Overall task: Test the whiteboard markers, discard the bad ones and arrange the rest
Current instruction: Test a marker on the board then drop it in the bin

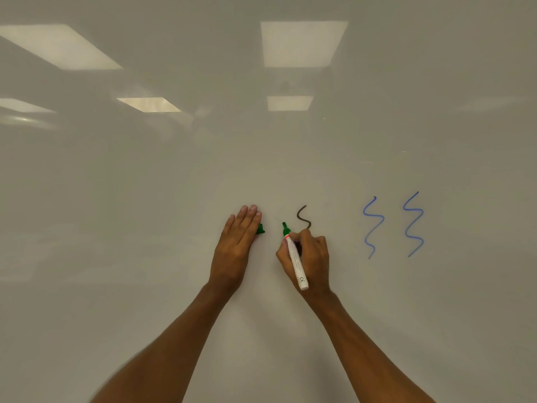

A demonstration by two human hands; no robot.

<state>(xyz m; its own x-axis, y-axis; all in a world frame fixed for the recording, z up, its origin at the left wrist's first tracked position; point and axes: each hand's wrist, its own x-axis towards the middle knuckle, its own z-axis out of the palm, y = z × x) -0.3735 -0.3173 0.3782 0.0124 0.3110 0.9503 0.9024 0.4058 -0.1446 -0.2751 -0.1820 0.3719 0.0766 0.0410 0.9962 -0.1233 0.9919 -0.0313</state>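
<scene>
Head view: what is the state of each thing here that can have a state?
green marker: uncapped, gripped by the right hand, tip toward the whiteboard.
green cap: off the marker, partly hidden under the left hand.
left hand: fingers straight, flat against the whiteboard.
right hand: curled round the marker.
whiteboard: marked with one dark squiggle and two blue squiggles.

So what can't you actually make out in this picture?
Head view:
- green cap: mostly hidden behind the left hand; its grip unclear.
- dark squiggle: lower end covered by the right hand.
- green marker: barrel print too small; whether its tip touches the whiteboard is unclear.
</scene>
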